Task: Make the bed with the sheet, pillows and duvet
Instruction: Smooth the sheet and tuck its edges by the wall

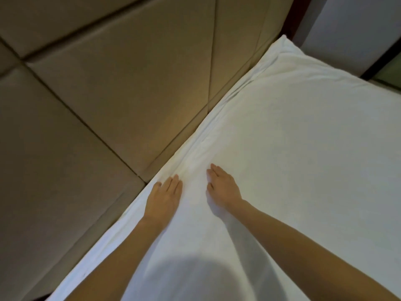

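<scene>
A white pillow [293,135] fills the right and lower part of the view, with its long edge lying against the padded headboard. My left hand [165,197] rests flat on the pillow close to that edge, fingers together and pointing forward. My right hand [222,186] lies flat on the pillow a little to the right, palm down, fingers slightly spread. Neither hand holds any cloth. Folds of white fabric run along the pillow's edge just beyond my fingertips. I cannot make out a sheet or duvet apart from this white surface.
The beige padded headboard [97,105], split into large panels by seams, takes up the left and upper part of the view. A dark wooden frame strip [298,14] and a pale wall panel [351,29] stand past the pillow's far corner.
</scene>
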A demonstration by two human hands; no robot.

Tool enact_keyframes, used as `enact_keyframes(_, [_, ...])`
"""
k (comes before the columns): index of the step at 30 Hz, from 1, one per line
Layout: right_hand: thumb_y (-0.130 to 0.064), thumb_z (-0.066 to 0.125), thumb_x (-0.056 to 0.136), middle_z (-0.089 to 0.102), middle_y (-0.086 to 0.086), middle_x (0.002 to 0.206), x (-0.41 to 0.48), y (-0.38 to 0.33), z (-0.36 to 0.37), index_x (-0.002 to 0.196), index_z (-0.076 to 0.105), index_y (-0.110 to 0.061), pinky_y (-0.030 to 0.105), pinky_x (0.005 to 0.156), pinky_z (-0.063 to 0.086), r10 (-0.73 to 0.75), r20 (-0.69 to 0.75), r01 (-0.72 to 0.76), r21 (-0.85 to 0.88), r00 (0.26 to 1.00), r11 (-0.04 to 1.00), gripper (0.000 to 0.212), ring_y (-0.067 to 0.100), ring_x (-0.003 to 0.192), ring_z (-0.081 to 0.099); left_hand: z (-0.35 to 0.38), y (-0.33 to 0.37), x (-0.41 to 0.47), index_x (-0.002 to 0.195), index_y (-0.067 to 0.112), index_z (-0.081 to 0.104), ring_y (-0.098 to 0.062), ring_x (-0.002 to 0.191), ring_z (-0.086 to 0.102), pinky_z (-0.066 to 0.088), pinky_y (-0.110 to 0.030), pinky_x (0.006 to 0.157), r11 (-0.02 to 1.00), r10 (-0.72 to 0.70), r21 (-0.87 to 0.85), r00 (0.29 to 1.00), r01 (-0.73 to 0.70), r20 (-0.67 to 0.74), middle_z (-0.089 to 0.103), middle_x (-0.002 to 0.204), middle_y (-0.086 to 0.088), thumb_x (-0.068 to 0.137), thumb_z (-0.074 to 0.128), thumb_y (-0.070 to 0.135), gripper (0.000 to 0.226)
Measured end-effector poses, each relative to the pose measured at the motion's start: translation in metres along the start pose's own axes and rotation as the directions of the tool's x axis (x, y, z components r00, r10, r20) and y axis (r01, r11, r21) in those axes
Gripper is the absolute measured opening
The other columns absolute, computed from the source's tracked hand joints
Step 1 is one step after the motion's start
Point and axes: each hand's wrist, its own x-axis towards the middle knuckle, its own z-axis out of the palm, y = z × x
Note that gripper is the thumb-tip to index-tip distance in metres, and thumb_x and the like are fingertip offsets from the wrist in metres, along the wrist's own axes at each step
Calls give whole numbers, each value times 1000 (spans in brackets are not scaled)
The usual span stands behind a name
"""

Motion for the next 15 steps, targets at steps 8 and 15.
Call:
enact_keyframes(8, [-16,39,97,22,3,156,-34,-54,22,142,34,-12,33,111,29,-144,147,156,-75,979,985,45,21,141,25,6,-14,-103,127,-4,55,-32,84,58,52,-39,62,896,-390,-198,918,397,73,59,109,-16,49,85,0,83])
enact_keyframes(15, [-24,37,97,17,2,158,-35,-104,52,150,23,-26,42,112,20,-390,300,460,-213,871,862,54,26,146,11,20,-39,-156,101,4,48,-25,45,55,43,-27,36,874,-446,-175,891,453,82,55,78,-11,41,85,-3,71])
